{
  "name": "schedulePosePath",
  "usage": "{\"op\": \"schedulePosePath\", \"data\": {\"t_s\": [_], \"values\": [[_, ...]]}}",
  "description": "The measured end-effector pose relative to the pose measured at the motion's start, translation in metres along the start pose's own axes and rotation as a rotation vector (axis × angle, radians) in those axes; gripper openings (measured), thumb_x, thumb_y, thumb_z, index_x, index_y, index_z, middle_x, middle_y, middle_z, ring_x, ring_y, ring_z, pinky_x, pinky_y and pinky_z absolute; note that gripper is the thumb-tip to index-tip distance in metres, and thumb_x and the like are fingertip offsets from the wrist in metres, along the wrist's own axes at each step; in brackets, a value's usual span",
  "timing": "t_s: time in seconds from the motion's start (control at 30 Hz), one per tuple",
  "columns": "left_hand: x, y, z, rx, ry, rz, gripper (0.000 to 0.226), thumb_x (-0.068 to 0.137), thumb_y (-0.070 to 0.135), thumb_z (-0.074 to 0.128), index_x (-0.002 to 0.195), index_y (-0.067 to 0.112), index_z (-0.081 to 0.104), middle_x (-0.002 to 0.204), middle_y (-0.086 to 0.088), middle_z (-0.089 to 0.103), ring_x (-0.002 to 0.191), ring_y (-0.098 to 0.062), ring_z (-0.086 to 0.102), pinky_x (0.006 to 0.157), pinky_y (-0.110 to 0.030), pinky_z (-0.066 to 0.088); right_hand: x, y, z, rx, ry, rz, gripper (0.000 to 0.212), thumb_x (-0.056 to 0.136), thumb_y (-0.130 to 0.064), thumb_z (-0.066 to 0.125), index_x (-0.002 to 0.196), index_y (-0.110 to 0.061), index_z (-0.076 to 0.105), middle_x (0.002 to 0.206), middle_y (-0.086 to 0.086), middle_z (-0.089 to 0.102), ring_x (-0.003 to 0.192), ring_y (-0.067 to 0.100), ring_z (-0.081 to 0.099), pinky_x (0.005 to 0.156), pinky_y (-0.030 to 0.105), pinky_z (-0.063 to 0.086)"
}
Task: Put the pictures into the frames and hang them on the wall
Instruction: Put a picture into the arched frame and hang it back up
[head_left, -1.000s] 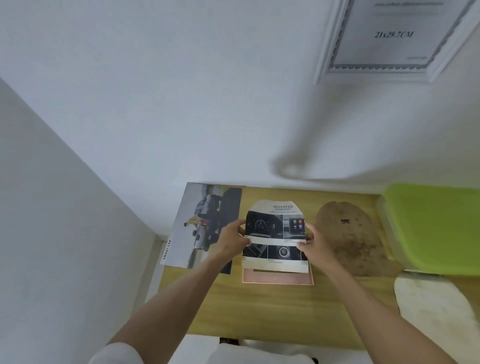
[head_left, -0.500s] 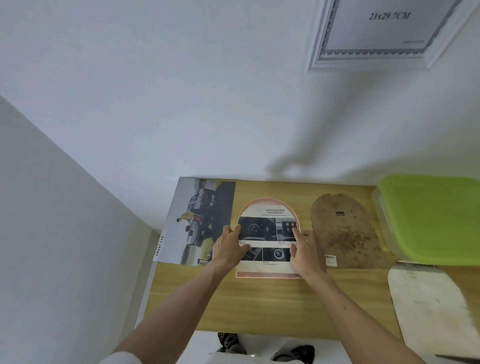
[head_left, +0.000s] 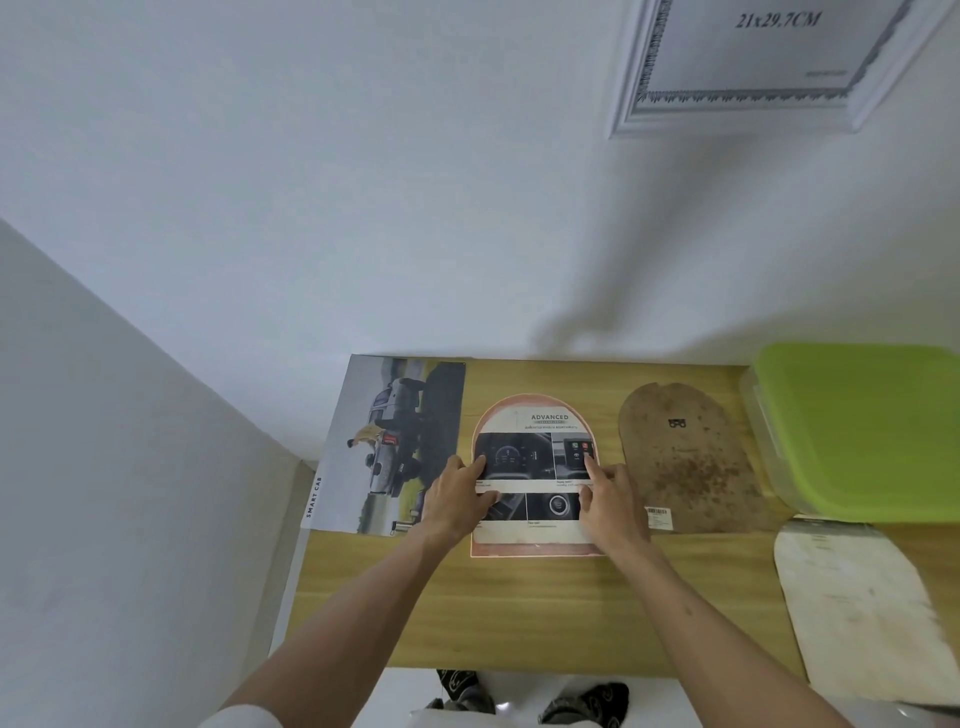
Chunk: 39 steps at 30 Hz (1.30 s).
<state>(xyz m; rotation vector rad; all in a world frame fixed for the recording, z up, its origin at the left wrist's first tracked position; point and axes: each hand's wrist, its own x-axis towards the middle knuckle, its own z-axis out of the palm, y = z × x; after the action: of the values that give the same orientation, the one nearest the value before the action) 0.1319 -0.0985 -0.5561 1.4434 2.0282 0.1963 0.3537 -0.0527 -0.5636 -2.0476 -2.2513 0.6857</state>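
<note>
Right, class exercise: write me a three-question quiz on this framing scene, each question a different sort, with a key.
1. True or false: both hands press the arched picture flat onto the pink arched frame.
2. Multiple choice: what lies directly right of that frame? A) the truck poster B) the brown arched backing board C) the green-lidded box
3. Fill in: the white frame on the wall reads "21x29.7___".

Key: 1 true, left hand and right hand; 2 B; 3 CM.
</note>
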Motion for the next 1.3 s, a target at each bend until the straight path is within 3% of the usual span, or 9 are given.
{"op": "schedulePosePath", "data": {"t_s": [0.27, 0.43, 0.63, 0.77, 0.93, 1.07, 1.17, 1.3], "values": [[0.005, -0.004, -0.006, -0.037, -0.015, -0.001, 0.063, 0.093, 0.036, 0.063, 0.149, 0.022, 0.038, 0.128, -0.008, 0.048, 0.114, -0.029, 0.055, 0.098, -0.043, 0.049, 0.000, -0.001, 0.005, -0.015, 0.009, 0.004, 0.054, 0.100, -0.027, 0.048, 0.152, -0.020, 0.037, 0.123, 0.011, 0.050, 0.108, 0.024, 0.055, 0.093, 0.036, 0.050], [0.000, -0.003, -0.008, 0.001, -0.002, 0.013, 0.065, 0.092, 0.039, 0.063, 0.149, 0.021, 0.038, 0.128, -0.007, 0.047, 0.110, -0.028, 0.057, 0.093, -0.041, 0.051, -0.001, -0.003, 0.001, 0.003, -0.009, 0.011, 0.054, 0.100, -0.027, 0.047, 0.152, -0.022, 0.034, 0.129, 0.012, 0.049, 0.113, 0.026, 0.054, 0.093, 0.038, 0.050], [-0.006, 0.025, -0.012, 0.013, 0.221, 0.060, 0.049, 0.090, 0.049, 0.061, 0.129, 0.023, 0.050, 0.115, -0.001, 0.049, 0.092, -0.023, 0.063, 0.075, -0.041, 0.058, -0.002, 0.022, -0.026, 0.087, 0.089, -0.011, 0.044, 0.101, -0.027, 0.049, 0.145, -0.021, 0.045, 0.132, 0.011, 0.050, 0.106, 0.021, 0.058, 0.083, 0.034, 0.055], [-0.006, 0.079, -0.002, -0.113, 0.248, 0.114, 0.046, 0.091, 0.042, 0.061, 0.130, 0.018, 0.054, 0.126, -0.003, 0.052, 0.104, -0.022, 0.058, 0.080, -0.037, 0.056, 0.007, 0.064, -0.054, 0.103, 0.095, 0.140, 0.049, 0.101, -0.029, 0.049, 0.148, -0.020, 0.040, 0.143, 0.016, 0.042, 0.125, 0.029, 0.050, 0.099, 0.042, 0.047], [-0.004, 0.159, 0.042, -0.222, 0.086, 0.129, 0.057, 0.089, 0.041, 0.064, 0.137, 0.015, 0.048, 0.133, -0.005, 0.047, 0.109, -0.025, 0.060, 0.091, -0.042, 0.052, 0.014, 0.121, -0.085, 0.025, 0.024, 0.282, 0.057, 0.098, -0.031, 0.049, 0.150, -0.016, 0.034, 0.152, 0.015, 0.033, 0.138, 0.033, 0.037, 0.108, 0.045, 0.039], [-0.004, 0.206, 0.074, -0.255, -0.038, 0.038, 0.062, 0.088, 0.035, 0.065, 0.140, 0.010, 0.043, 0.140, -0.009, 0.041, 0.119, -0.030, 0.053, 0.096, -0.040, 0.048, 0.014, 0.154, -0.088, 0.007, -0.038, 0.311, 0.061, 0.096, -0.030, 0.051, 0.150, -0.017, 0.029, 0.145, 0.017, 0.036, 0.131, 0.035, 0.042, 0.101, 0.044, 0.045], [-0.004, 0.230, 0.088, -0.335, -0.087, -0.108, 0.054, 0.083, 0.023, 0.063, 0.133, 0.009, 0.045, 0.132, -0.011, 0.041, 0.109, -0.033, 0.055, 0.090, -0.039, 0.050, 0.014, 0.168, -0.086, 0.015, -0.064, 0.314, 0.065, 0.096, -0.030, 0.051, 0.153, -0.021, 0.022, 0.146, 0.016, 0.035, 0.131, 0.034, 0.042, 0.098, 0.045, 0.047], [0.005, 0.238, 0.103, -0.500, -0.060, -0.311, 0.052, 0.073, 0.021, 0.063, 0.122, 0.008, 0.052, 0.121, -0.008, 0.049, 0.102, -0.030, 0.058, 0.085, -0.039, 0.052, 0.018, 0.173, -0.085, 0.079, -0.060, 0.315, 0.065, 0.094, -0.029, 0.056, 0.151, -0.019, 0.027, 0.142, 0.017, 0.038, 0.130, 0.036, 0.042, 0.100, 0.047, 0.047]]}}
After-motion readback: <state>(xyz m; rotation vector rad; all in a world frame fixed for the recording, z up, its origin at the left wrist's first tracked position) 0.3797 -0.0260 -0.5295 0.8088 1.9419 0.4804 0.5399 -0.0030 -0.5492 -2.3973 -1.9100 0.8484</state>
